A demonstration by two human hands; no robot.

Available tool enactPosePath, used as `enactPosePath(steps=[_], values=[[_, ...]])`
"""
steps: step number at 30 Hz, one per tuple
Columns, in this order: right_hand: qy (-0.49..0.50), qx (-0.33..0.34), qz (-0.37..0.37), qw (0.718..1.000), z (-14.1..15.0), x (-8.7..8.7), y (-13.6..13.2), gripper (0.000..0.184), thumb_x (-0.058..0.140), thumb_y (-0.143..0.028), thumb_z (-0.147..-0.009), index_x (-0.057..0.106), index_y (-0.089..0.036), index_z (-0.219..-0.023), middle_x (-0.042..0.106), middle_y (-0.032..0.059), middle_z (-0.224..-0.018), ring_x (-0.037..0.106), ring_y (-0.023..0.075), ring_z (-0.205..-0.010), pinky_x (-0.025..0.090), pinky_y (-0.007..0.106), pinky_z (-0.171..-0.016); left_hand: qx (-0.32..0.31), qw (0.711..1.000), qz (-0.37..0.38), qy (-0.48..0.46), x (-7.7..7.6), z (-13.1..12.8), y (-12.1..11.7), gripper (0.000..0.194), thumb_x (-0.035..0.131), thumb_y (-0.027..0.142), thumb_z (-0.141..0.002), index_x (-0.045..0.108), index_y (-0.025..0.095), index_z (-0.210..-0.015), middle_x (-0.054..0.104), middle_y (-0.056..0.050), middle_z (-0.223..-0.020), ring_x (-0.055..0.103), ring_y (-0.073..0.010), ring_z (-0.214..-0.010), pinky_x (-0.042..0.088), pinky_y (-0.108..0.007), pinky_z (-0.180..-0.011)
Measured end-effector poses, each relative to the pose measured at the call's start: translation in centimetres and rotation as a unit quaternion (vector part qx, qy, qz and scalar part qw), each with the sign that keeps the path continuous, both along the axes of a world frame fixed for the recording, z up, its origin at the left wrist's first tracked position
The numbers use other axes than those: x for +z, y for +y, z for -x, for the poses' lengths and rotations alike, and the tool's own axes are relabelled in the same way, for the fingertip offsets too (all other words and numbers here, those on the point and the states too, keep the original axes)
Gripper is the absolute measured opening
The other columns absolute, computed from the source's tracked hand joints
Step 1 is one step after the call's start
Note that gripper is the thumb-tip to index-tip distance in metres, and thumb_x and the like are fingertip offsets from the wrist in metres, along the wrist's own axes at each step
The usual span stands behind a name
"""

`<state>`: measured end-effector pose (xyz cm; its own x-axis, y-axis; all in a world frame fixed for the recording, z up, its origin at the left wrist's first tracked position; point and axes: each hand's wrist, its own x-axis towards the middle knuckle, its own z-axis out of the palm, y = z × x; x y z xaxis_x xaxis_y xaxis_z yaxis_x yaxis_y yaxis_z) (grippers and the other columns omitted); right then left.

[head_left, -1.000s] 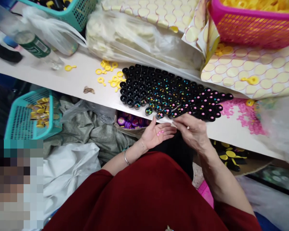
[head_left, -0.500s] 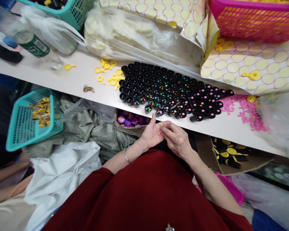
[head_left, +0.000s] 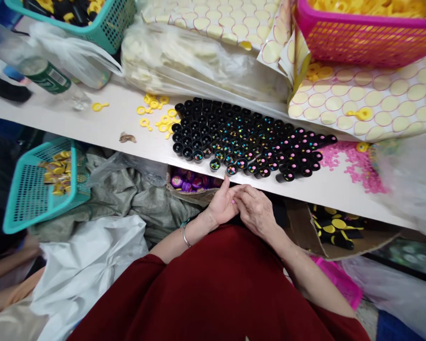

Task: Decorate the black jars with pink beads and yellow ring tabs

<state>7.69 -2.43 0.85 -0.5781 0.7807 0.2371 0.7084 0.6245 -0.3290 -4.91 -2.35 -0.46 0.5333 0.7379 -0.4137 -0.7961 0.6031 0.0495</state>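
Observation:
In front of the table edge, my left hand point(head_left: 220, 203) is cupped palm up with its thumb raised. Small pink pellets point(head_left: 233, 201) lie in that palm. My right hand point(head_left: 257, 209) reaches over it, thumb and fingers pinched together at the left fingers; whatever is in the pinch is hidden. Just beyond the hands stand many small black cups point(head_left: 215, 164) in packed rows. Several on the right and in front hold pink and coloured pellets, while those at the left look dark inside. A heap of loose pink pellets point(head_left: 367, 173) is spread right of the cups.
Yellow ring pieces point(head_left: 144, 123) lie left of the cups. Behind are a plastic bag point(head_left: 199, 61) and a pink basket point(head_left: 369, 40). Under the edge sit a box of purple tubs point(head_left: 186, 185) and a carton point(head_left: 301, 229). Another person's arm point(head_left: 12, 265) is at left.
The camera view has shifted slightly, so the table and cups sit a little lower and further left. My hands stay together, with the right fingers still pinched at the left palm.

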Motion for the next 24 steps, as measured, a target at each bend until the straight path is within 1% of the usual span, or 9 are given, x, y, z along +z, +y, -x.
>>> enactPosePath(steps=[4,8,12,14,15,18,20,21,24], values=[[0.002,-0.004,-0.034,0.999,0.4,-0.2,0.0,0.024,0.043,-0.016,-0.089,0.067,-0.016,-0.084,0.061,0.0072,-0.079,0.051,0.0175,-0.077,0.039,0.030,-0.071,0.004,1.000,0.011,0.017,0.0,0.1,0.0,0.076,0.016,0.060,-0.091,0.059,0.003,-0.118,0.068,-0.014,-0.085,0.063,-0.0163,-0.074,0.046,-0.027,-0.075],[-0.026,0.023,-0.065,0.997,0.8,0.1,0.0,0.026,0.041,-0.013,-0.089,0.065,-0.015,-0.081,0.060,0.0070,-0.077,0.049,0.0177,-0.076,0.036,0.031,-0.069,0.005,0.999,0.021,0.035,0.0,0.2,0.2,0.076,0.014,0.059,-0.092,0.062,0.004,-0.113,0.069,-0.013,-0.082,0.062,-0.0149,-0.070,0.047,-0.026,-0.073],[-0.026,0.067,-0.048,0.996,0.4,1.0,0.8,0.024,0.043,-0.017,-0.089,0.063,-0.015,-0.075,0.058,0.0057,-0.073,0.049,0.0167,-0.072,0.031,0.031,-0.062,0.016,1.000,0.007,0.009,0.2,0.2,0.3,0.074,0.014,0.057,-0.093,0.065,0.005,-0.106,0.068,-0.011,-0.076,0.062,-0.0146,-0.068,0.047,-0.027,-0.075],[-0.003,0.066,-0.035,0.997,-0.1,1.7,2.1,0.024,0.043,-0.020,-0.091,0.063,-0.016,-0.078,0.058,0.0054,-0.074,0.050,0.0156,-0.070,0.032,0.030,-0.061,0.018,1.000,-0.002,-0.017,0.3,0.1,0.3,0.072,0.017,0.058,-0.092,0.066,0.006,-0.101,0.067,-0.010,-0.073,0.062,-0.0136,-0.065,0.047,-0.027,-0.075],[0.014,0.050,-0.033,0.998,-0.4,2.1,3.0,0.024,0.042,-0.021,-0.091,0.063,-0.016,-0.080,0.059,0.0054,-0.076,0.051,0.0152,-0.070,0.033,0.030,-0.062,0.016,0.999,-0.007,-0.029,0.2,0.1,0.3,0.072,0.018,0.059,-0.092,0.066,0.006,-0.099,0.067,-0.010,-0.073,0.062,-0.0140,-0.066,0.047,-0.027,-0.076],[0.048,-0.037,-0.046,0.997,-1.4,3.0,6.9,0.023,0.043,-0.024,-0.091,0.064,-0.018,-0.083,0.060,0.0055,-0.081,0.054,0.0149,-0.070,0.037,0.029,-0.064,-0.001,0.999,-0.021,-0.037,-0.2,-0.1,0.3,0.074,0.019,0.060,-0.091,0.065,0.003,-0.101,0.069,-0.016,-0.083,0.066,-0.0209,-0.084,0.046,-0.033,-0.084],[0.028,-0.083,-0.056,0.995,-1.8,3.3,9.6,0.024,0.043,-0.026,-0.091,0.065,-0.019,-0.082,0.061,0.0053,-0.082,0.054,0.0153,-0.069,0.036,0.029,-0.062,-0.010,0.999,-0.024,-0.025,-0.5,-0.2,0.3,0.074,0.019,0.059,-0.091,0.065,0.002,-0.102,0.068,-0.021,-0.094,0.065,-0.0258,-0.097,0.044,-0.037,-0.090],[0.009,-0.094,-0.057,0.994,-2.0,3.3,10.8,0.025,0.044,-0.026,-0.090,0.065,-0.019,-0.080,0.060,0.0052,-0.081,0.053,0.0155,-0.069,0.036,0.029,-0.061,-0.013,0.999,-0.023,-0.020,-0.6,-0.2,0.2,0.073,0.020,0.059,-0.091,0.065,0.002,-0.102,0.068,-0.022,-0.098,0.064,-0.0265,-0.100,0.043,-0.037,-0.091],[-0.045,-0.086,-0.048,0.994,-2.2,3.0,13.1,0.025,0.044,-0.025,-0.088,0.066,-0.019,-0.077,0.060,0.0051,-0.079,0.053,0.0161,-0.069,0.033,0.029,-0.060,-0.019,0.999,-0.022,-0.012,-0.9,-0.2,0.2,0.071,0.021,0.057,-0.092,0.065,0.003,-0.102,0.068,-0.022,-0.102,0.064,-0.0263,-0.103,0.043,-0.037,-0.092]])
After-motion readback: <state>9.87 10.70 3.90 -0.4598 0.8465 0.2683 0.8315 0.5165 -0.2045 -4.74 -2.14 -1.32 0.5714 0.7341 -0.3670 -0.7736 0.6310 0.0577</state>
